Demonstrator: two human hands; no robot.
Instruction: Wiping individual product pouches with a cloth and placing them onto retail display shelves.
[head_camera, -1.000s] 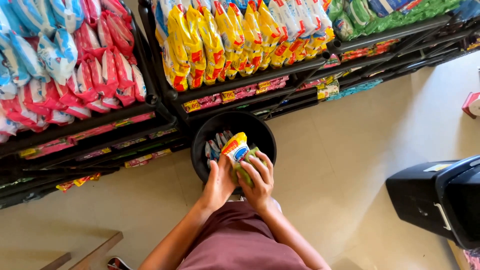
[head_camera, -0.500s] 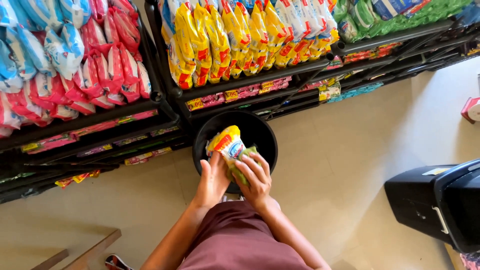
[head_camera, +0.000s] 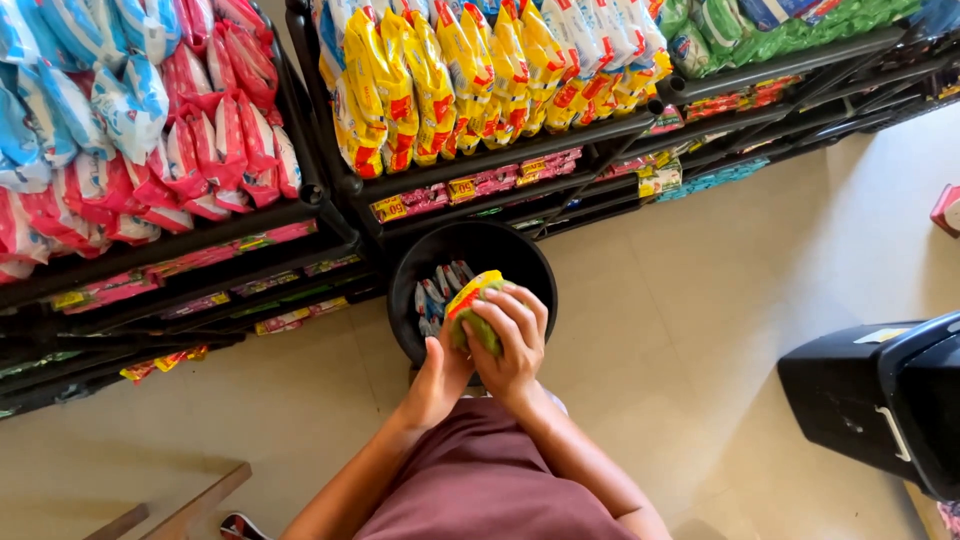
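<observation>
Both of my hands hold a bundle of snack packets (head_camera: 476, 305), yellow, red and green, just over the near rim of a round black tub (head_camera: 520, 258) on the floor. My right hand (head_camera: 512, 345) wraps over the bundle from the right, fingers curled on top. My left hand (head_camera: 440, 375) presses against its left underside. Several blue and white packets (head_camera: 437, 292) lie inside the tub, left of the bundle.
Black wire shelves (head_camera: 320, 190) hold red and blue packets (head_camera: 150, 130) at left, yellow packets (head_camera: 440, 80) in the middle, green ones (head_camera: 790, 30) at right. A black bin (head_camera: 880, 395) stands at right. A wooden piece (head_camera: 190, 510) lies at lower left on the beige floor.
The bundle has come lower and closer to me, and my right hand has closed further over its top. The view has shifted slightly.
</observation>
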